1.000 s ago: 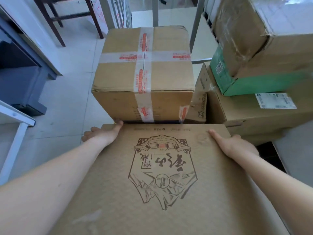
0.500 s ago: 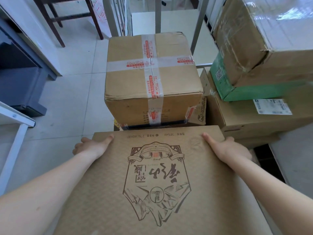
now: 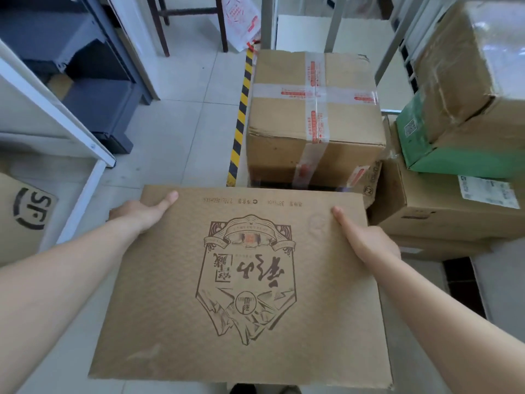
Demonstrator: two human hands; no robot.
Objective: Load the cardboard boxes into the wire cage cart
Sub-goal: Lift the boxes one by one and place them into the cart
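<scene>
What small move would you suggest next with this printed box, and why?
Probably lift the flat brown printed cardboard box forward onto the tape-crossed brown cardboard box: left hand and right hand grip its far corners; that top lies just ahead.

Held box (image 3: 244, 280): matt brown cardboard, finely textured face. Taped box (image 3: 312, 120): cardboard under glossy clear tape. Floor (image 3: 176, 143): smooth pale tile

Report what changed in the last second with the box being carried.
The printed box has shifted left relative to the taped box, which it faced squarely before. Striped floor tape and an SF-marked box have come into view. Unchanged: the left hand and right hand grip the printed box's far corners, thumbs on top; the taped box stays put.
</scene>
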